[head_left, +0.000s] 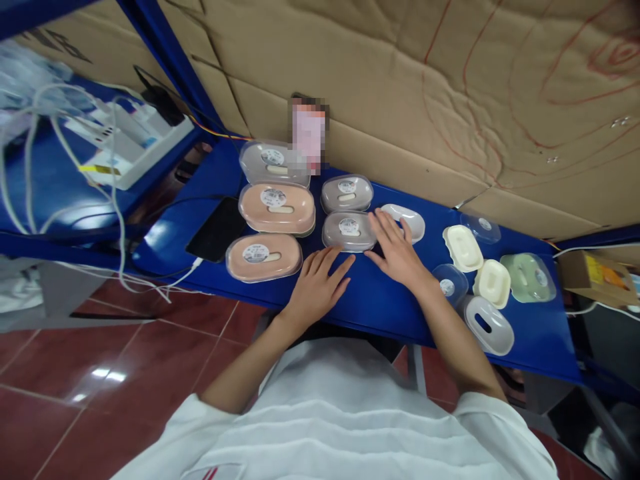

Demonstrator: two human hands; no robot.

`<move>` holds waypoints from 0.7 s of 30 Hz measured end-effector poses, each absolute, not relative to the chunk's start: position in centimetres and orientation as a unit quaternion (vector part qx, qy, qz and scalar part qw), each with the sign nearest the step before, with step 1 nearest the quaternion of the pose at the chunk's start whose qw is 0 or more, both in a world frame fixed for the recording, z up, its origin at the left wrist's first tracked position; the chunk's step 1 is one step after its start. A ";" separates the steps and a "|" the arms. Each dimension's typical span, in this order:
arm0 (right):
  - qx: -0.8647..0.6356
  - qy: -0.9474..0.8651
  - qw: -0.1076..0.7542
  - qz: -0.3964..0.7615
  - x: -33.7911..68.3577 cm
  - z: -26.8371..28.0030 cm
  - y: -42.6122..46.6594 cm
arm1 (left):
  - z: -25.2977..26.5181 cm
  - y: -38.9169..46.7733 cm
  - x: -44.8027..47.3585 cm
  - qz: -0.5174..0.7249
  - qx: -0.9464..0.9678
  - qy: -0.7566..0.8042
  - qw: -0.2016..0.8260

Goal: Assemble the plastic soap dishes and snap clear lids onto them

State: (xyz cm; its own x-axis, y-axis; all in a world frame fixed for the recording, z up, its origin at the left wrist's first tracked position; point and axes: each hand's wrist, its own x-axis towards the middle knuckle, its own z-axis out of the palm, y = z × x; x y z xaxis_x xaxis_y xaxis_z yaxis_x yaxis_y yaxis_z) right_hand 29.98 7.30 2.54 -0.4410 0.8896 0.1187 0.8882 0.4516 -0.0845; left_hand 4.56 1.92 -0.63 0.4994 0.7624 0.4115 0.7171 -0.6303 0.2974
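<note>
A head-worn camera looks down on a blue bench [370, 300] set against a cardboard wall [400, 87], with red tiled floor [100, 353] below and a person in a white shirt leaning in.

Soap boxes lie across the bench. On the left are three large ones — a clear-grey box at the back and two pink boxes [263, 257] nearer the person. In the middle are two small grey boxes; the near grey box [349, 231] sits just beyond both hands. A white tray [407, 220] lies to its right. Further right are loose cream trays [463, 247], clear lids [447, 280], a green box [529, 277] and a white lid [488, 324]. A black phone [216, 230] rests at the left, on a cable.

The left hand [316, 288] lies flat and open, fingertips touching or nearly touching the grey box, holding nothing. The right hand [397, 251] is also spread flat, its grip empty, fingers beside the box and near the white tray.

Risks, as a judgement: the white lid sits at the front edge, so the right forearm could sweep it off — and a push on the grey box could shove the one behind it.
</note>
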 end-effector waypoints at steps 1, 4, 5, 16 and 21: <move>-0.547 -0.833 0.078 -0.003 30.6 2.7 7.2 | -0.4 2.2 4.9 0.245 0.863 0.440 0.039; -0.621 -0.780 0.073 -0.020 32.7 2.7 6.1 | 0.1 3.2 5.7 0.217 0.853 0.474 0.030; -0.634 -0.770 0.066 -0.017 33.3 2.6 5.5 | 0.2 3.6 6.0 0.210 0.850 0.482 0.030; -0.569 -0.806 0.142 0.077 33.7 3.6 -2.1 | -0.2 3.7 7.2 0.234 0.898 0.353 0.123; -0.733 -0.656 0.169 -0.060 36.5 2.6 -5.5 | -1.3 2.2 5.1 0.216 0.898 0.364 0.122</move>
State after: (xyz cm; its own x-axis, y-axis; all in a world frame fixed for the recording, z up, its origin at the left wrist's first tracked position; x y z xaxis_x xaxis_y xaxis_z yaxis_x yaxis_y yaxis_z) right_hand 36.48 -5.55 2.57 0.1309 0.9418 0.3097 0.9822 -0.0808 -0.1694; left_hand 5.11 2.21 -1.28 0.6419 0.7056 0.3002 0.6002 -0.7059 0.3760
